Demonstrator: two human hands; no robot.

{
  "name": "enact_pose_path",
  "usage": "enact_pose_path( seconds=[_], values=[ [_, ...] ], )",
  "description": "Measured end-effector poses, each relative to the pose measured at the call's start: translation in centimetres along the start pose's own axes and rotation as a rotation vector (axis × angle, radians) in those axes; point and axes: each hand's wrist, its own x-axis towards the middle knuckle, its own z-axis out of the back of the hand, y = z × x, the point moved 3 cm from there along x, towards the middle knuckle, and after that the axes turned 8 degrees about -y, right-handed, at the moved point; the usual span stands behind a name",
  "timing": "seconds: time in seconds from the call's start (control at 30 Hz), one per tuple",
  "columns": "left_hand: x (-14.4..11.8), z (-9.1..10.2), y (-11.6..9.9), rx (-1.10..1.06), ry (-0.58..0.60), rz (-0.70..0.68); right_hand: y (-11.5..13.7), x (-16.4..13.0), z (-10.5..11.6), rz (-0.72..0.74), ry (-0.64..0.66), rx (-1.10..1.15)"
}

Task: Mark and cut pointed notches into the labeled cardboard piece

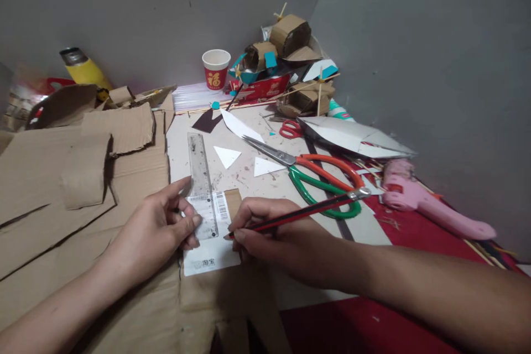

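My left hand (pixel 160 221) holds a clear plastic ruler (pixel 200 177) by its left edge, thumb and fingers curled near its lower half. The ruler's lower end lies over a white label (pixel 213 260) stuck on a piece of brown cardboard (pixel 207 296). My right hand (pixel 282 243) grips a red and black striped pencil (pixel 302 210), its tip just above the label, right of the ruler's lower end. Beyond my right hand lie scissors (pixel 290 159) with one orange and one green handle, blades parted. Two white paper triangles (pixel 227 156) rest between the ruler and the scissors.
Large cardboard sheets (pixel 53 166) cover the left side. At the back stand a paper cup (pixel 216 69), a yellow bottle (pixel 85 66) and cardboard models (pixel 290 36). To the right lie a pink glue gun (pixel 431 199) and a white folded boat-like shape (pixel 352 137). Grey walls bound the table.
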Motion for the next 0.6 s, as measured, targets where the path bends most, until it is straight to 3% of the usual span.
enact_pose_path(
  seconds=[0.6],
  values=[
    [0.16,-0.15,0.08,0.023,-0.006,-0.01,0.47,0.72,-0.35,0.3,0.009,-0.334]
  ],
)
